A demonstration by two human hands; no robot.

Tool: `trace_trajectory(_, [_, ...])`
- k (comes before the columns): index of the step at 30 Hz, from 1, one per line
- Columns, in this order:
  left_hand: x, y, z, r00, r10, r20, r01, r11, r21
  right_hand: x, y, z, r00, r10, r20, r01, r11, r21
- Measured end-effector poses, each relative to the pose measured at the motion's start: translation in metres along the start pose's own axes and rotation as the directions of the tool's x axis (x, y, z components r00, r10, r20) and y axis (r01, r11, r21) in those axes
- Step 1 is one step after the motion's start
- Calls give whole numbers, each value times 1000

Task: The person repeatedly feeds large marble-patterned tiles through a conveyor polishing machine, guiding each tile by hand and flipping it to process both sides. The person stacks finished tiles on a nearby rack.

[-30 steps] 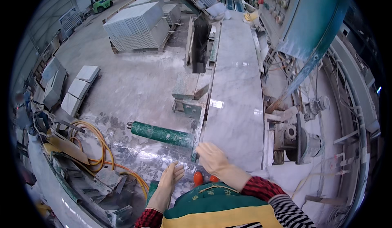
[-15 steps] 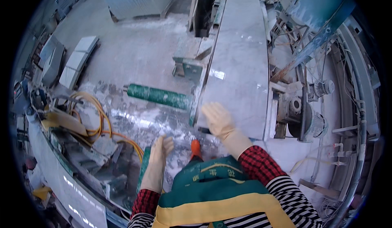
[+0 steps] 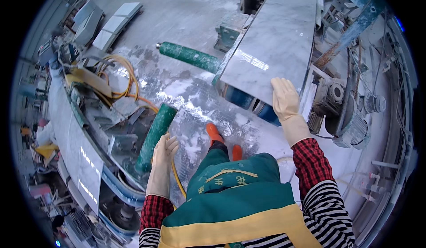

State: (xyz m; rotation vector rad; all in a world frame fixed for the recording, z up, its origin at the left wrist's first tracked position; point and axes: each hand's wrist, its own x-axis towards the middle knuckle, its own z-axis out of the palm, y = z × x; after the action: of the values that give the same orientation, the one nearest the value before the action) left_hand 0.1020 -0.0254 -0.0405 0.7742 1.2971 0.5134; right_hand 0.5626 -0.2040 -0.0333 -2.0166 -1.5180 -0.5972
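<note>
My right hand (image 3: 285,98), in a cream rubber glove, lies flat on the near end of a long grey stone slab (image 3: 275,39) that rests on a roller line. A blue roller (image 3: 248,102) shows under the slab's near edge. My left hand (image 3: 163,152), also gloved, hangs free with fingers apart beside a green roller (image 3: 156,134) at my left. It holds nothing. I wear a green and yellow apron and orange boots (image 3: 215,133) on the wet floor.
Another green roller (image 3: 188,56) juts out left of the slab. Orange and yellow hoses (image 3: 126,77) coil on the left by a second polished slab (image 3: 75,146). A motor and machinery (image 3: 350,123) stand to the right. Stacked slabs (image 3: 113,21) lie far left.
The view has tilted further down and closer. My right hand has moved from the slab's corner onto its top surface. My left hand stays hanging by the green roller.
</note>
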Motion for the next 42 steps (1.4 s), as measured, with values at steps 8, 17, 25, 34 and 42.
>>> trace_trajectory(8, [-72,-42,-113,933,10,-359,-76,983,-169,-15,13,-28,997,-4,74,3,1000,15])
trace_trajectory(17, [-97,-26,-211,821,273,-501,-373,921,-109,-74,29,-35,1000,21,22,-13,952,-307])
trace_trajectory(25, [-62,-55,-363,499,775,-386,-423,607,672,-166,-67,-81,937,319,141,-243,887,-394])
trace_trajectory(34, [-66,-74,-371,371,927,59,-296,58,953,-251,-172,-116,864,457,209,-324,825,-464])
trace_trajectory(42, [-77,-77,-363,322,941,99,-348,21,937,-207,-209,-113,904,344,252,-214,877,-430])
